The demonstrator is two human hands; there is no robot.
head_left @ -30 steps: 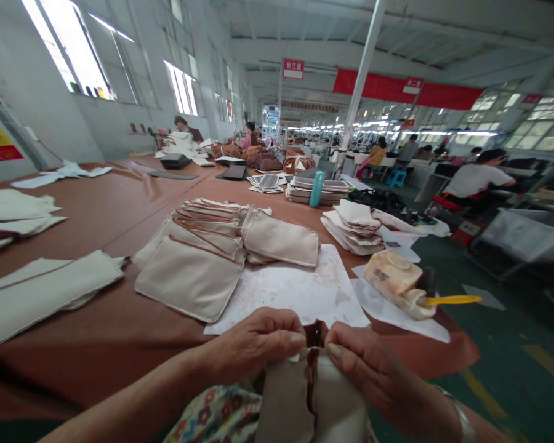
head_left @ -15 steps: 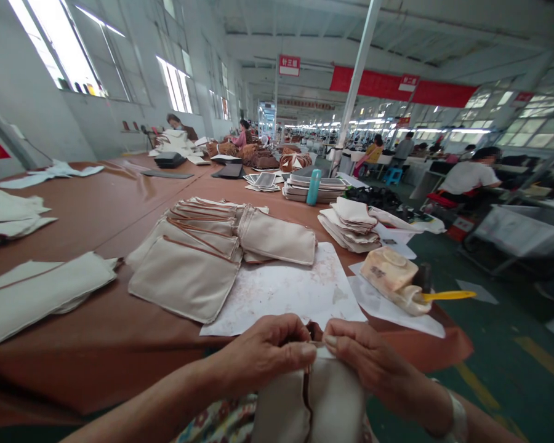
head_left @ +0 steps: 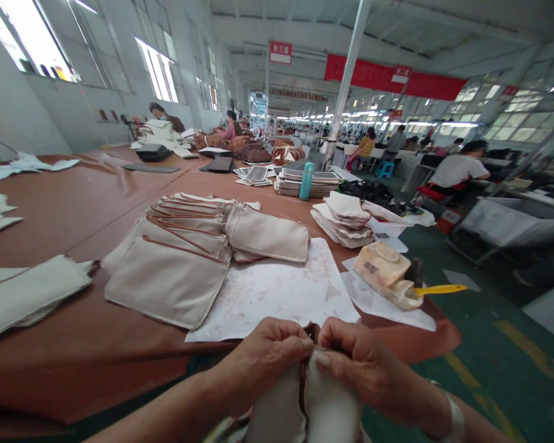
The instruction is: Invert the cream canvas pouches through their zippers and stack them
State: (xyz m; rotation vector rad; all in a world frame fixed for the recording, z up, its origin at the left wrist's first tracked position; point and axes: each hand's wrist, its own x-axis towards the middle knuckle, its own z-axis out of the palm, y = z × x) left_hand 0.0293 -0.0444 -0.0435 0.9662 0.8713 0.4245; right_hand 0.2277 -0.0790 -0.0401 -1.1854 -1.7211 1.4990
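- Since the earlier frames, both hands are being drawn closer together over the pouch (head_left: 305, 403), and the view is being swung slightly to the right, so the piles on the table (head_left: 96, 203) are sitting further left in the picture.
- The left hand (head_left: 270, 357) is being kept closed, pinching the pouch's upper edge beside its brown trim.
- The right hand (head_left: 357, 363) is being kept closed on the same edge from the other side, fingertips nearly touching the left's.
- The pouch is being held at the near table edge, over the lap; this piece is judged to be in hand and not finished.
- Beyond the hands, stained paper (head_left: 277, 289) is lying, with a stack of like pouches (head_left: 189, 246) behind it, judged already worked.
- To the right, a glue pot (head_left: 388, 274) with a yellow brush (head_left: 441, 289) is resting, and folded pieces (head_left: 346, 218) are waiting further off.
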